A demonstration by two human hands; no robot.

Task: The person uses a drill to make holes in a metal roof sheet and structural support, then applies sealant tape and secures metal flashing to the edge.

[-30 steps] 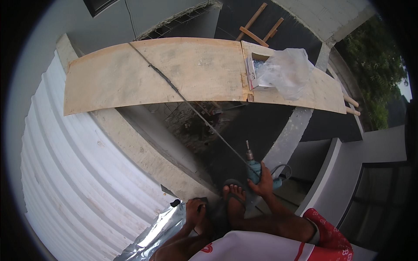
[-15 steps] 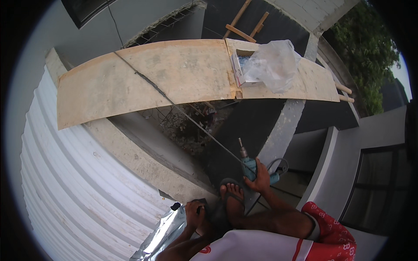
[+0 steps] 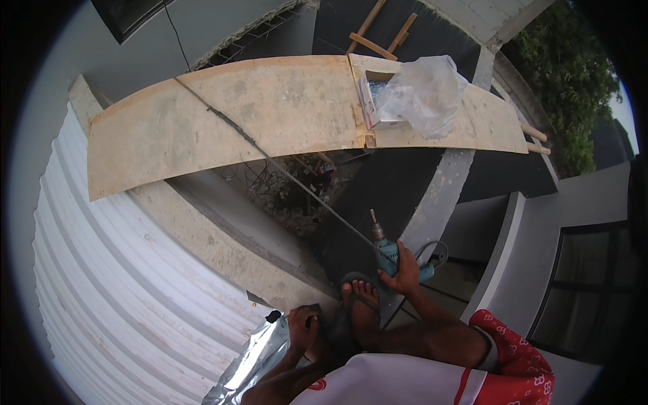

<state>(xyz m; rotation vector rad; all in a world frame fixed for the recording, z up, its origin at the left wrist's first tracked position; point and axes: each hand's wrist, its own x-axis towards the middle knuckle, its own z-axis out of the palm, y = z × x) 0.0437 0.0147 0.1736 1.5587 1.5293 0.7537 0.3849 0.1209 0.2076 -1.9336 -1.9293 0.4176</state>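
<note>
A teal corded power drill [image 3: 387, 252] is in my right hand [image 3: 406, 271], which is closed around its body. Its metal chuck and bit point away from me, over the dark gap. Behind the grip, the drill's grey cord [image 3: 442, 250] loops to the right. My left hand [image 3: 300, 329] is down by my left foot with its fingers curled. Something small and dark shows at those fingers, too hidden to name. Beside that hand lies crumpled silver foil sheeting [image 3: 260, 351]. My right foot in a dark flip-flop [image 3: 354, 280] stands between the hands.
A long plywood board [image 3: 236, 128] bridges the gap ahead, bearing an open carton [image 3: 370, 101] and a clear plastic bag [image 3: 428, 98]. A cable [image 3: 297, 182] crosses the board toward the drill. White corrugated roofing [image 3: 121, 263] is at left; rubble [image 3: 287, 196] lies below between concrete beams [image 3: 223, 246].
The view has tilted slightly, so the board sits a little higher in it. Both hands keep their places and grips, and the drill has barely shifted.
</note>
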